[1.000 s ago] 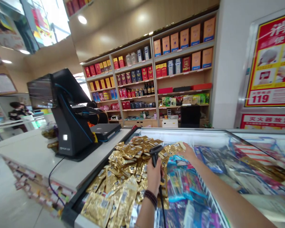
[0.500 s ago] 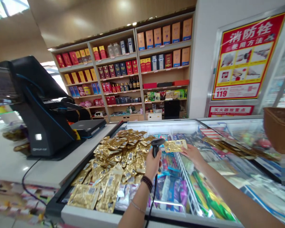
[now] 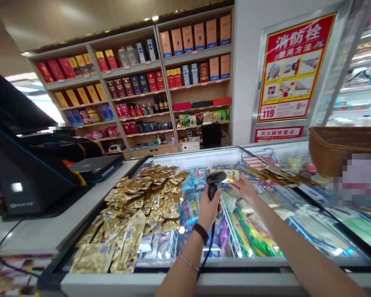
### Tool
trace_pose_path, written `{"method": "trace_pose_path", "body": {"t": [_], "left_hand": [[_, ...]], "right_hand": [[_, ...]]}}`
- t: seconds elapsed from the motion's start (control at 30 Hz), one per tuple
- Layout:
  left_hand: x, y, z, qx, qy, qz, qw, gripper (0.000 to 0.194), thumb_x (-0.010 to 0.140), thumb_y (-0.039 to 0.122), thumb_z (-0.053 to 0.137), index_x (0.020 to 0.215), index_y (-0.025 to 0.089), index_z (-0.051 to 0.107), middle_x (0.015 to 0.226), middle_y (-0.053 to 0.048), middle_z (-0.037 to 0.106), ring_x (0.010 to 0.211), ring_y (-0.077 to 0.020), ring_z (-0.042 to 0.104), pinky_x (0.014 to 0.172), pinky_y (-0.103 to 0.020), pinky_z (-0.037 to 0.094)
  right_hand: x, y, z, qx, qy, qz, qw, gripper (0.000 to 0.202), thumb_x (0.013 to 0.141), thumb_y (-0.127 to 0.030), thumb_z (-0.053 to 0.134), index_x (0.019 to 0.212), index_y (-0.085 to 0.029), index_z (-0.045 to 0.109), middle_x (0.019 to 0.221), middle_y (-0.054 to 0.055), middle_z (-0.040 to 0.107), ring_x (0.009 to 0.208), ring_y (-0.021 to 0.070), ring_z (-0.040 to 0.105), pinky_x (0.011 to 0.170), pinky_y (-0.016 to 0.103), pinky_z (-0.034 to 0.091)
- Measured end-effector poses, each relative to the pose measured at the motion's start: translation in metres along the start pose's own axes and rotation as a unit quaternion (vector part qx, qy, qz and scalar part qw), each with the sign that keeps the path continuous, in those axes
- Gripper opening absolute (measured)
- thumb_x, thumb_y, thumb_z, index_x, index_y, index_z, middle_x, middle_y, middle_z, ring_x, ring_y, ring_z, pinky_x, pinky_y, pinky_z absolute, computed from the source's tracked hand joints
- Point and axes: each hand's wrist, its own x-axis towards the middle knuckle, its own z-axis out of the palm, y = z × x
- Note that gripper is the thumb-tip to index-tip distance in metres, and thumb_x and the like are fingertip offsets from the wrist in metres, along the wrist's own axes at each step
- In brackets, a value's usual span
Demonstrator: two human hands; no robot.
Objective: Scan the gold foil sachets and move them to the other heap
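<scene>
My left hand [image 3: 209,208] is wrapped round the handle of a black barcode scanner [image 3: 217,178], whose cable hangs down past the wrist. Just right of it, my right hand [image 3: 243,186] pinches the right end of a gold foil packet [image 3: 231,176]. The scanner's head covers part of that packet. Both hands are above the glass top of a chest freezer. To their left lies a big heap of similar gold packets [image 3: 156,198], spread over the glass. A smaller row of gold packets [image 3: 273,176] lies farther right.
A black checkout terminal [image 3: 34,165] and a flat black scale [image 3: 95,167] stand on the white counter [image 3: 40,235] at left. The brown wicker basket [image 3: 334,152] is at right. Bags show inside the freezer [image 3: 253,231]. Shelves of boxes [image 3: 136,88] line the back wall.
My view has turned right, so the surroundings sit farther left. The scanner has moved right, nearer the pinched packet, and its head now overlaps it.
</scene>
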Motion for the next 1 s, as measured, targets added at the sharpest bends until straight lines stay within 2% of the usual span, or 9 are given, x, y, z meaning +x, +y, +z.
{"method": "trace_pose_path", "body": {"t": [0.17, 0.33, 0.5, 0.6, 0.73, 0.87, 1.0], "left_hand": [[-0.004, 0.003, -0.001, -0.024, 0.003, -0.002, 1.0, 0.078, 0.074, 0.091, 0.1, 0.099, 0.026, 0.065, 0.069, 0.009, 0.061, 0.044, -0.0093, 0.053, 0.045, -0.024, 0.038], [-0.005, 0.001, 0.002, -0.023, -0.002, -0.007, 1.0, 0.08, 0.072, 0.093, 0.101, 0.092, 0.027, 0.061, 0.067, 0.009, 0.06, 0.043, -0.0094, 0.054, 0.044, -0.024, 0.038], [-0.004, -0.003, 0.001, -0.023, -0.007, -0.01, 1.0, 0.081, 0.071, 0.094, 0.102, 0.091, 0.027, 0.061, 0.066, 0.009, 0.06, 0.043, -0.0098, 0.053, 0.045, -0.024, 0.038], [-0.004, -0.005, -0.001, -0.022, -0.014, -0.012, 1.0, 0.078, 0.073, 0.091, 0.102, 0.093, 0.027, 0.063, 0.068, 0.009, 0.061, 0.044, -0.0094, 0.053, 0.046, -0.024, 0.038], [-0.003, -0.008, -0.002, -0.012, -0.018, -0.017, 1.0, 0.074, 0.078, 0.087, 0.102, 0.096, 0.026, 0.065, 0.069, 0.009, 0.06, 0.044, -0.0093, 0.052, 0.046, -0.024, 0.036], [-0.003, -0.006, -0.002, -0.009, -0.018, -0.02, 1.0, 0.071, 0.08, 0.084, 0.103, 0.094, 0.027, 0.063, 0.069, 0.008, 0.061, 0.045, -0.0102, 0.054, 0.047, -0.024, 0.037], [-0.002, -0.004, 0.001, -0.007, -0.013, -0.017, 1.0, 0.071, 0.08, 0.085, 0.102, 0.097, 0.026, 0.065, 0.068, 0.008, 0.061, 0.045, -0.0105, 0.053, 0.047, -0.024, 0.038]], "right_hand": [[0.006, 0.006, -0.006, 0.011, 0.013, -0.015, 1.0, 0.033, 0.078, -0.039, 0.106, 0.098, -0.032, 0.082, 0.106, 0.003, 0.094, 0.113, 0.0327, 0.093, 0.122, 0.061, 0.074], [0.006, 0.009, -0.008, 0.003, 0.006, -0.026, 1.0, 0.044, 0.075, -0.053, 0.111, 0.102, -0.032, 0.083, 0.109, 0.004, 0.094, 0.12, 0.0367, 0.092, 0.122, 0.066, 0.074], [0.002, 0.009, -0.008, 0.019, -0.005, -0.033, 0.999, 0.061, 0.061, -0.061, 0.118, 0.102, -0.031, 0.085, 0.11, 0.006, 0.094, 0.119, 0.038, 0.091, 0.127, 0.069, 0.069], [0.0, 0.008, -0.007, 0.021, -0.005, -0.036, 0.999, 0.06, 0.061, -0.061, 0.117, 0.102, -0.031, 0.086, 0.113, 0.007, 0.094, 0.122, 0.0386, 0.09, 0.129, 0.069, 0.068], [-0.001, 0.007, -0.006, 0.008, -0.007, -0.037, 0.999, 0.049, 0.07, -0.056, 0.112, 0.104, -0.031, 0.086, 0.114, 0.008, 0.094, 0.128, 0.0403, 0.089, 0.128, 0.07, 0.068], [0.001, 0.008, -0.006, 0.012, 0.0, -0.033, 0.999, 0.046, 0.071, -0.053, 0.111, 0.102, -0.032, 0.084, 0.107, 0.007, 0.092, 0.123, 0.0399, 0.09, 0.126, 0.071, 0.069], [0.001, 0.009, -0.007, 0.019, 0.0, -0.021, 1.0, 0.043, 0.071, -0.049, 0.11, 0.099, -0.033, 0.082, 0.107, 0.005, 0.093, 0.119, 0.037, 0.091, 0.126, 0.066, 0.071]]}}
